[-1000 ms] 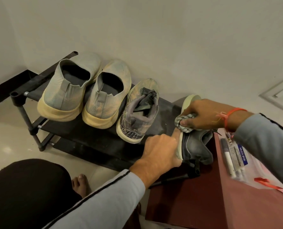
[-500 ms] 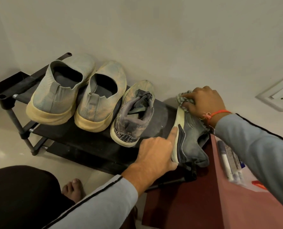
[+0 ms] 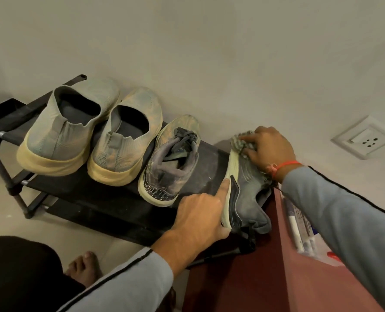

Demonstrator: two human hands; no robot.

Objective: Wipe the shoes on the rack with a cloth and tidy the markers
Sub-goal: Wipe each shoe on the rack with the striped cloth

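Several dusty shoes stand on a black rack (image 3: 101,199). A dark grey sneaker (image 3: 246,194) is tipped on its side at the rack's right end. My left hand (image 3: 200,217) holds its heel and sole, index finger stretched along the pale sole. My right hand (image 3: 270,149) presses a grey checked cloth (image 3: 241,143) onto the sneaker's toe, fingers curled over the cloth. A clear bag of markers (image 3: 299,228) lies on the red cabinet, partly hidden by my right sleeve.
Two pale green slip-ons (image 3: 67,129) (image 3: 126,140) and another grey sneaker (image 3: 171,163) sit to the left. The red cabinet (image 3: 265,278) stands right of the rack. A wall socket (image 3: 364,137) is at the right. My bare foot (image 3: 85,269) rests on the floor.
My right hand has slid the cloth from the sneaker's middle up to its toe. My left hand kept its hold on the heel.
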